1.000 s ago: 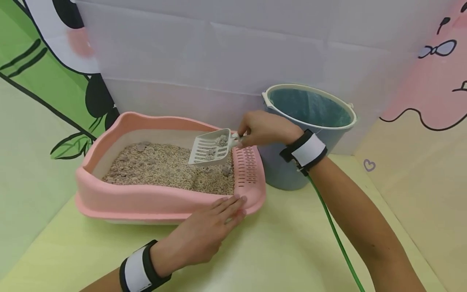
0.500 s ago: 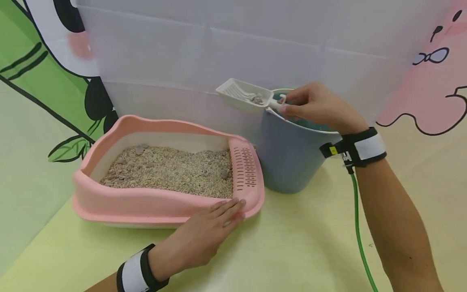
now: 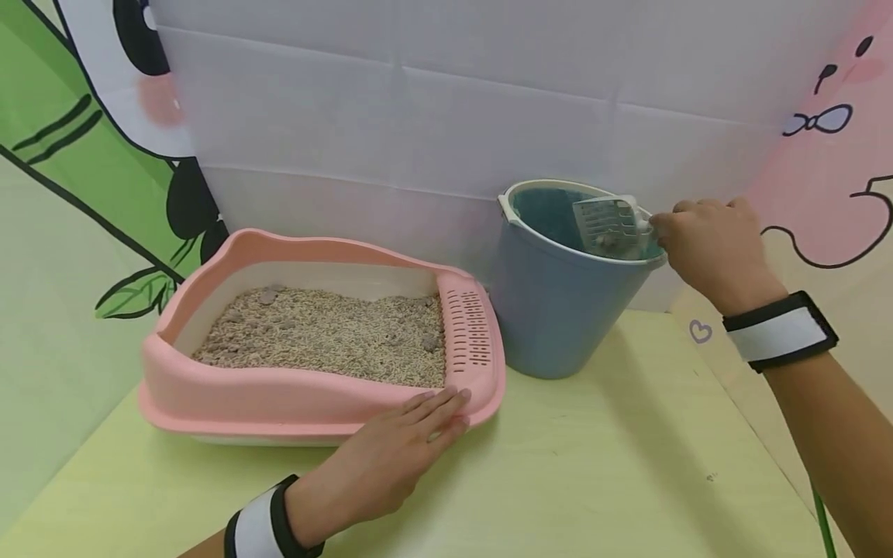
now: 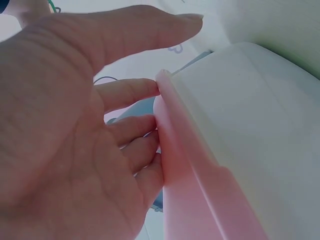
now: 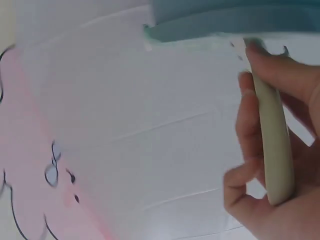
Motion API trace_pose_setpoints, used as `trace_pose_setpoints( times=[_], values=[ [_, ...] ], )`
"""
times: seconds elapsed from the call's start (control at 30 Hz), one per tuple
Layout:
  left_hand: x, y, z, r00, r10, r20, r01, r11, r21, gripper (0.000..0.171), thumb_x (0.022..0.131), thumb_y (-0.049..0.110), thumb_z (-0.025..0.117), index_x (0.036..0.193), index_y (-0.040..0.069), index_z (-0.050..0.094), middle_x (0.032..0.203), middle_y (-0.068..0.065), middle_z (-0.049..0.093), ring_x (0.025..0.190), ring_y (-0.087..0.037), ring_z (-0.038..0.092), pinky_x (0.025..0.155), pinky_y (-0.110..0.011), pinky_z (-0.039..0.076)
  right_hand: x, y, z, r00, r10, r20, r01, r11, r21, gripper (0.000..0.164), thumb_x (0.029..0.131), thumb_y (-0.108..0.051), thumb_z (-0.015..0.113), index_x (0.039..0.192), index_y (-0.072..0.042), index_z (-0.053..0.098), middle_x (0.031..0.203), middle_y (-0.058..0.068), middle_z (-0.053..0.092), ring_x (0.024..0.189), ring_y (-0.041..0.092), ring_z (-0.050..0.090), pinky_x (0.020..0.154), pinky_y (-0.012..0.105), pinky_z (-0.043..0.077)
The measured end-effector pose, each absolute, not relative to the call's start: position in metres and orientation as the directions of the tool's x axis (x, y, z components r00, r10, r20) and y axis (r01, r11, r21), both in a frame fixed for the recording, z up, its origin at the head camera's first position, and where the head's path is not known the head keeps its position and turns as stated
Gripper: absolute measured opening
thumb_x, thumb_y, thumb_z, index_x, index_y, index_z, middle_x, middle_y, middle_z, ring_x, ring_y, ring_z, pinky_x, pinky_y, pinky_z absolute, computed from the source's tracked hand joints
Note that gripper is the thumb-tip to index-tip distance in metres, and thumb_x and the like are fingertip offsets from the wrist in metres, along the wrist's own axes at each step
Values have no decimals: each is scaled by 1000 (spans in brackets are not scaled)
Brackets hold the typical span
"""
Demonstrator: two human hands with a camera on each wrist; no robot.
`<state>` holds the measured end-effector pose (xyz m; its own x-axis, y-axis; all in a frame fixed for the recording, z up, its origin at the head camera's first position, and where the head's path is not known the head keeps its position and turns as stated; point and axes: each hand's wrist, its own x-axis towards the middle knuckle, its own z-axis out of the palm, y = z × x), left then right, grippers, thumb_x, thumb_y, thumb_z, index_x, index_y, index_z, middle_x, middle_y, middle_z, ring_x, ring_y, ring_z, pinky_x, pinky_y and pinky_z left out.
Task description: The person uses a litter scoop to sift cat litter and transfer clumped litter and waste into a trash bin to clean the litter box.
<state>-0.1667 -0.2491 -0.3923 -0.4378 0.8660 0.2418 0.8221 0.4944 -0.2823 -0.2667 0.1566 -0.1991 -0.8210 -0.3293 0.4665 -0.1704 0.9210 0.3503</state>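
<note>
In the head view my right hand grips a white slotted litter scoop at the right rim of a blue-grey bucket. The scoop's head tilts down inside the bucket mouth, with a few greyish clumps on it. The right wrist view shows the scoop's pale handle held between thumb and fingers. My left hand lies on the front right corner of a pink litter box. Its fingers are straight, and in the left wrist view the fingertips touch the box's pink side.
Tan litter with grey clumps fills the box, and a slotted pink ledge forms its right end. The bucket stands close beside that end. Behind both is a pale wall. A yellow-green surface lies beneath.
My right hand has carried the scoop from above the litter box, up and right, to the bucket, where its head has tipped down inside. My left hand has stayed on the box.
</note>
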Motion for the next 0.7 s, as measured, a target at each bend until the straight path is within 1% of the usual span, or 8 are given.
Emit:
trace_pose_setpoints(
  times=[0.1,0.2,0.27,0.33,0.43,0.53,0.6,0.7],
  values=[
    [-167,-249,-393,-436,864,251,822,496,-279,72,87,19,81,153,12,53,166,-11,44,154,-23,45,123,-37,40,-266,157,-208,-753,-418,508,-145,858,493,23,94,8,59,95,-6,77,77,19,68,66,37,58,64,51,39],
    [-168,-248,-395,-427,862,273,821,496,-282,70,87,14,81,151,12,55,165,-11,45,153,-23,47,123,-37,41,-264,153,-210,-687,-438,579,-116,853,509,20,95,8,58,96,-3,75,78,22,68,69,40,59,67,51,40],
    [-168,-249,-398,-417,860,294,814,497,-301,65,89,11,79,150,13,57,164,-10,48,151,-22,49,121,-36,42,-261,144,-209,-635,-419,649,-145,889,433,16,96,4,61,100,-1,76,80,25,70,67,42,60,63,50,38],
    [-169,-250,-401,-405,857,319,807,499,-316,61,90,7,77,148,14,59,162,-9,50,149,-21,51,120,-36,44,-254,127,-206,-602,-376,705,-219,926,307,17,97,-3,66,110,0,78,89,26,75,67,42,63,58,46,38],
    [-170,-249,-405,-395,852,343,796,504,-335,57,91,6,75,145,17,62,160,-7,53,146,-20,54,119,-35,45,-242,93,-207,-601,-360,713,-399,909,123,25,95,-11,75,117,2,77,97,25,78,66,38,66,55,43,41],
    [-171,-249,-407,-383,848,366,793,505,-339,54,92,8,74,144,17,63,159,-6,55,145,-20,55,118,-34,46,-235,51,-219,-680,-444,583,-526,850,33,22,95,-16,77,113,-3,78,96,15,80,67,27,65,60,41,48],
    [-172,-248,-407,-374,844,384,787,508,-351,52,92,8,74,142,17,64,158,-7,56,143,-20,56,117,-34,46,-236,24,-234,-746,-514,422,-564,826,10,18,95,-20,78,110,-9,79,91,5,78,68,19,62,63,39,50],
    [-173,-246,-406,-372,841,393,773,515,-370,51,92,8,75,141,17,65,157,-6,56,143,-19,57,117,-34,47,-248,-10,-262,-820,-551,153,-557,830,2,18,96,-25,76,110,-15,79,86,-2,76,66,13,59,60,34,50]
  ],
)
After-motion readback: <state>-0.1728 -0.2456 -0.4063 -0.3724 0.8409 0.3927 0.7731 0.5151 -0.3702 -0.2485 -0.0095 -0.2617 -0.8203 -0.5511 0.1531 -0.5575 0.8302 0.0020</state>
